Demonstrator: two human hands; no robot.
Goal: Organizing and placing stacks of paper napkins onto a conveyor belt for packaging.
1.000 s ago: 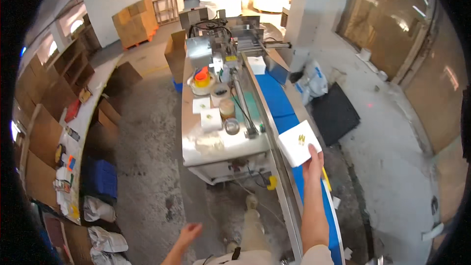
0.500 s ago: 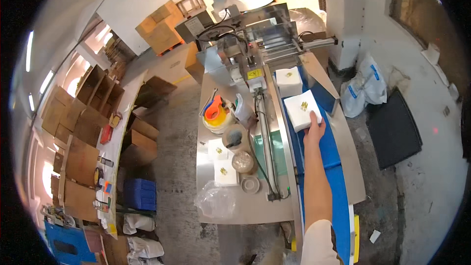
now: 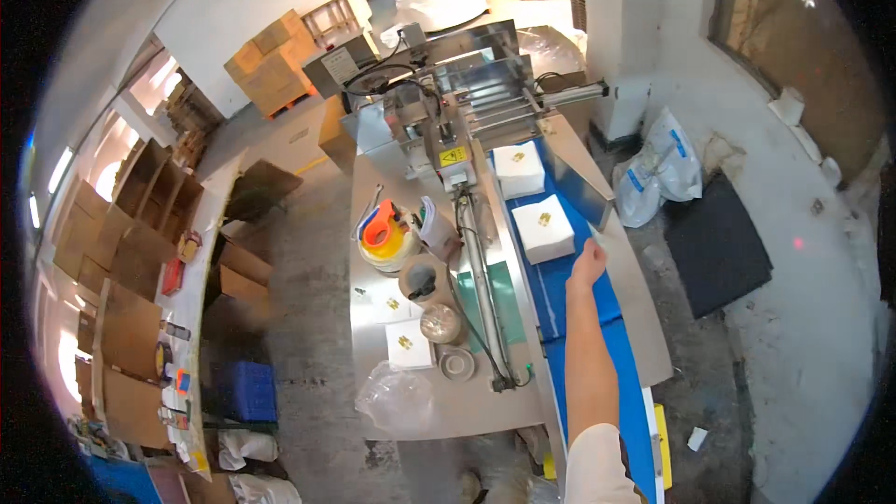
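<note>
My right hand point(image 3: 587, 263) is beside the near stack of white paper napkins point(image 3: 545, 230), just off its right side. Its fingers are curled in and nothing shows in them. That square stack carries a small gold print and lies on a blue conveyor belt point(image 3: 583, 299). Farther up the belt sits a second, similar napkin stack point(image 3: 519, 171). My left hand is out of view.
A metal machine table left of the belt holds tape rolls point(image 3: 381, 235), more white napkins point(image 3: 408, 345) and a clear plastic bag point(image 3: 397, 399). A metal guide plate point(image 3: 581, 189) edges the belt. White sacks point(image 3: 658, 173) and a black mat point(image 3: 717, 247) lie to the right.
My right hand has let go of the near napkin stack and drawn off to its right, fingers curling in. The stack stays on the belt while the whole view has shifted slightly.
</note>
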